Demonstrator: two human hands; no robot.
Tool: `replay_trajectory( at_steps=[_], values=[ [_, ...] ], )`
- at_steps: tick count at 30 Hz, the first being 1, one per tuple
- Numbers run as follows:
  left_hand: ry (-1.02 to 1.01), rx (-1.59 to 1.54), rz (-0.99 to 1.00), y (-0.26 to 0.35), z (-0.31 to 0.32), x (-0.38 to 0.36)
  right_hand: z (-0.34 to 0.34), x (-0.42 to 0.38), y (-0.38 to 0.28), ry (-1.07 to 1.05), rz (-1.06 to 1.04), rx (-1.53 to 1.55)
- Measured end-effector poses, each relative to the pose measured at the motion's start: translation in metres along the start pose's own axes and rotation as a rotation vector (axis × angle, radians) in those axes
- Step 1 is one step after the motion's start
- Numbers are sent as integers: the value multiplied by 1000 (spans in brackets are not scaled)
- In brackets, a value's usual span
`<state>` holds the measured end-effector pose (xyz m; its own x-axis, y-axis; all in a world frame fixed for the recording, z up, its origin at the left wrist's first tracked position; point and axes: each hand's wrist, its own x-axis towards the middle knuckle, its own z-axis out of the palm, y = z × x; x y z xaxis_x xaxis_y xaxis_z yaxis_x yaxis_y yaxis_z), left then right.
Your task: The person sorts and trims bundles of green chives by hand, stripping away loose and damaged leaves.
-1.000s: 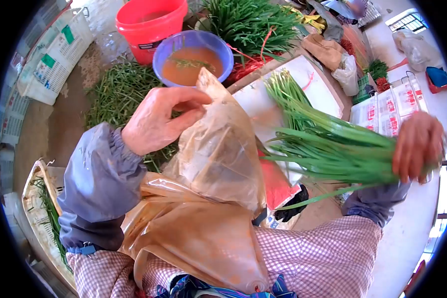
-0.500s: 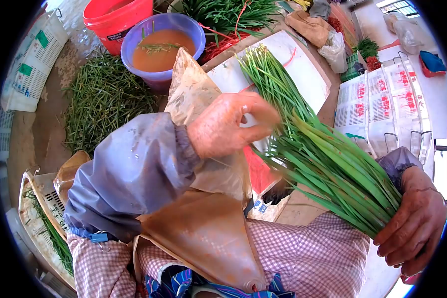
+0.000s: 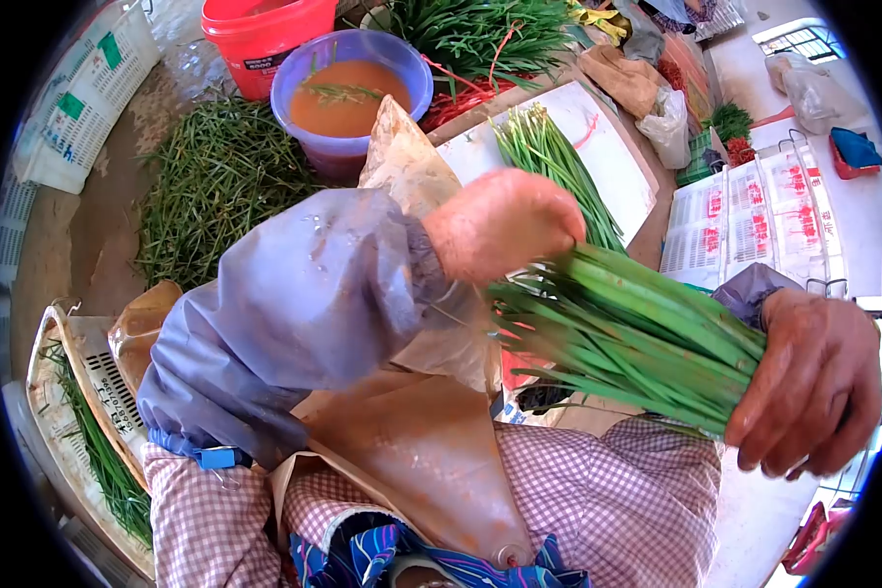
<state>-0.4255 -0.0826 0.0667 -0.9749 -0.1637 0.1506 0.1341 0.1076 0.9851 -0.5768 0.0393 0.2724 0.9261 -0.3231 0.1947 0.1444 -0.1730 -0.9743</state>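
Observation:
My right hand [image 3: 804, 382] is closed around the right end of a bunch of garlic chives [image 3: 647, 338], whose flat green leaves fan out leftward. My left hand [image 3: 505, 223], blurred by motion, curls over the upper left of these leaves. Its fingertips are hidden underneath, and whatever they hold cannot be made out. Beyond it, chives with pale stem ends [image 3: 549, 152] lie on a white board [image 3: 617, 157]. Whether they join the held bunch is hidden.
A purple basin [image 3: 416, 93] of brown water stands beside a red bucket [image 3: 265, 39]. Loose greens [image 3: 220, 186] are heaped on the floor. White crates stand left [image 3: 93, 83] and right [image 3: 745, 220]. A brown plastic sheet [image 3: 402, 441] covers part of my lap.
My right hand has moved up and slightly left, bringing the leaf bunch more level. My left hand has turned from a visible thumb-and-finger loop to curled with its back showing. The view shifted slightly.

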Motion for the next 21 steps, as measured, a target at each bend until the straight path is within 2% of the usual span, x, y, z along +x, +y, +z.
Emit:
replay_trajectory(
  at_steps=[1, 2, 4, 6, 8, 10, 11, 13, 14, 15, 16, 17, 18, 21],
  values=[
    [86, 140, 57, 1, -8, -1, -2, -2, -3, 44, 42, 3],
    [287, 371, 408, -15, -15, 1, -6, -4, -6, 91, 72, 12],
    [552, 278, 437, 6, -30, -2, -19, -7, -8, 241, 120, -10],
    [531, 8, 404, 42, -43, -17, -38, 4, -6, 424, 147, -99],
    [531, -123, 554, 73, -45, -29, -55, 31, -5, 615, 159, -278],
    [545, 5, 517, 121, -53, -44, -72, 77, 2, 818, 198, -562],
    [602, -163, 412, 159, -41, -48, -82, 105, 8, 902, 231, -714],
    [454, -26, 522, 146, -77, -66, -111, 159, 25, 1027, 313, -976],
    [374, 7, 565, 136, -100, -73, -136, 185, 44, 1002, 310, -1168],
    [391, 65, 572, 130, -116, -87, -164, 212, 67, 976, 296, -1356],
    [692, 239, 532, 125, -119, -99, -186, 241, 88, 951, 278, -1537],
    [986, 389, 425, 119, -123, -111, -177, 267, 100, 1048, 260, -1330],
    [1127, 367, 469, 107, -134, -125, -167, 293, 113, 1148, 225, -1124],
    [1345, 313, 523, 62, -157, -174, -155, 354, 207, 1013, -171, -525]
  ],
)
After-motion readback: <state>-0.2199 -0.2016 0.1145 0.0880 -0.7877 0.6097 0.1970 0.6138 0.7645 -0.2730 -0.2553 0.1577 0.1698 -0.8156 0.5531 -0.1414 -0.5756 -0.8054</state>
